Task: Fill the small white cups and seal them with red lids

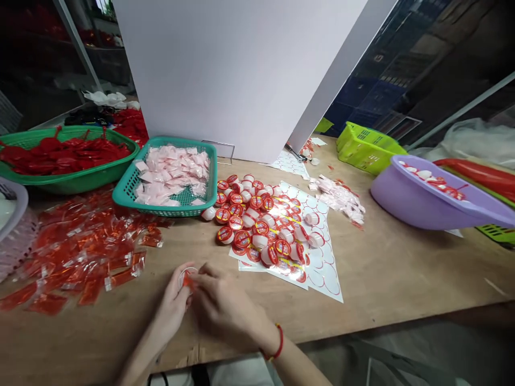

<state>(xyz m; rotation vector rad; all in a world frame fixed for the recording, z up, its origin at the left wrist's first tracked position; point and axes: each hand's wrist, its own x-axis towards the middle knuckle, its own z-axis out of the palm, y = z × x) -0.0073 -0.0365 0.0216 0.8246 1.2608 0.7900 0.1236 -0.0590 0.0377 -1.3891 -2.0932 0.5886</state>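
Note:
Near the table's front edge, my left hand (176, 301) is closed around a small white round cup (187, 275) with something red in its opening. The fingers of my right hand (225, 300) are pressed together at the cup's mouth, on the red piece. Beyond my hands lies a pile of small white cups with red printed lids (261, 228), partly on sticker sheets (328, 268). Left of my hands is a spread of clear packets with red contents (86, 257). A teal basket (164, 210) holds pale pink packets (177, 169).
At the left stand a green basket (76, 179) of red items and a pale lilac basket (18, 236). White slips (338, 198) lie right of the pile. A purple basin (422, 206) and a lime basket (368, 147) stand at the right. A white panel (237, 69) rises behind.

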